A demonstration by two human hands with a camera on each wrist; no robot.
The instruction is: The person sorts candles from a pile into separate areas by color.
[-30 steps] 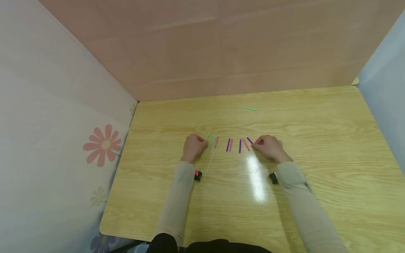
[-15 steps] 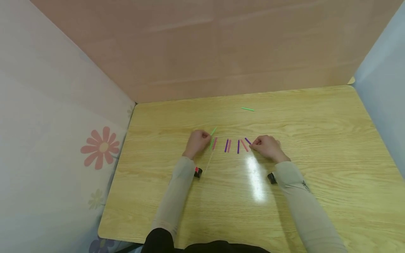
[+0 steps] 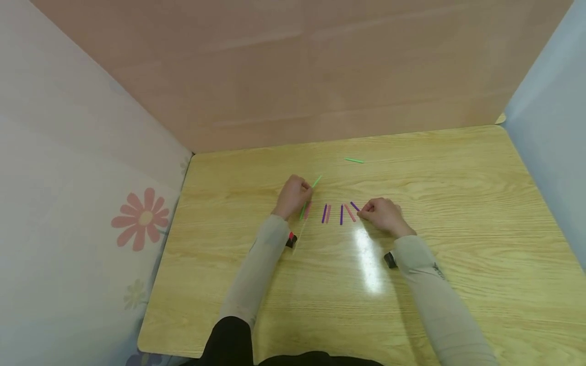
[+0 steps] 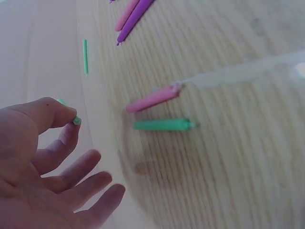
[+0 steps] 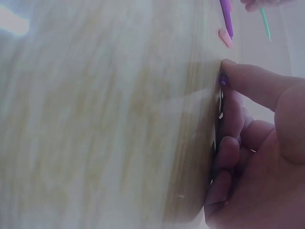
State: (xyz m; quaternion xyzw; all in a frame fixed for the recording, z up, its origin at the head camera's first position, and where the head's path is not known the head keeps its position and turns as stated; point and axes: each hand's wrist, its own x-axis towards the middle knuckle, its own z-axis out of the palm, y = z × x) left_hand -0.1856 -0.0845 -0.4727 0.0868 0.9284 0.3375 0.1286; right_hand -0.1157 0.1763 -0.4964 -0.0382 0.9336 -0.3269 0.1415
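Left hand (image 3: pixel 293 196), raised, pinches green stick (image 3: pixel 317 180); right hand (image 3: pixel 384 216), seemingly, purple stick (image 3: pixel 354 206).

Head view: high, forward-down, wide on bench (image 3: pixel 229 254), left hand (image 3: pixel 291 198), right hand (image 3: pixel 383 217). Wrist views: close, each at own hand; both catch held green stick (image 5: pixel 264 21).

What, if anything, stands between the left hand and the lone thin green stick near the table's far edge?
Nothing visible; wood-grain tabletop separates the left hand, pinching another green stick, from the lone stick.
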